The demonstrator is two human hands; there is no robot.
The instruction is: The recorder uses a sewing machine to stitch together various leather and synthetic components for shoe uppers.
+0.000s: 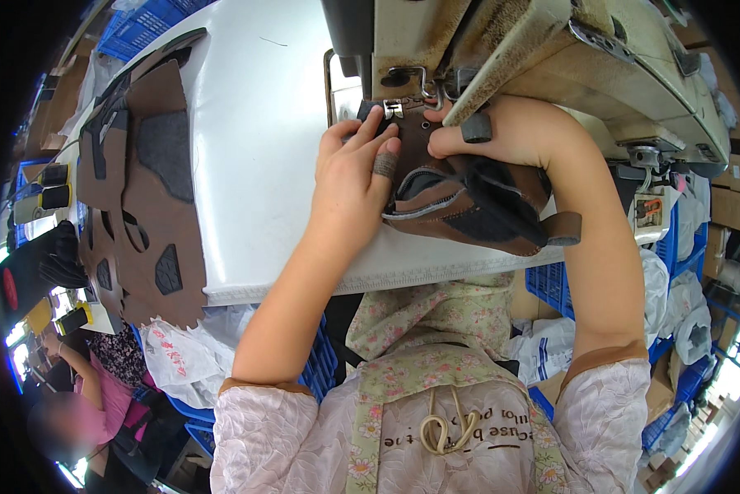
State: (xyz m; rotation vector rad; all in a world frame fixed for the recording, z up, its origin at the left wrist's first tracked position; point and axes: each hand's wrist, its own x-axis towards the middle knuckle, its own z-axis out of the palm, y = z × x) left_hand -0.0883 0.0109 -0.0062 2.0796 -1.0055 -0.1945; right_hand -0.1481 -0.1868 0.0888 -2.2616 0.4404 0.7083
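A brown leather shoe upper [469,216] with dark lining and small metal eyelets lies under the sewing machine's presser foot [394,109]. My left hand [347,177] rests on its left side, fingers stretched out and apart close to the foot, with a wrap around one finger. At the right, my right hand [489,136] grips the upper, thumb on top near the eyelets and a dark band around one finger. Part of that hand is hidden behind the machine's guard. The upper's folded, open end hangs toward me, a curled strap end [562,229] sticking out.
The sewing machine [609,74] overhangs the white worktable [259,165]. Brown leather pieces [160,247] with dark patches are draped over the table's left edge. Thread spools [54,188] stand beyond them. Blue crates and plastic bags [190,354] sit below. Another person [98,387] is at the lower left.
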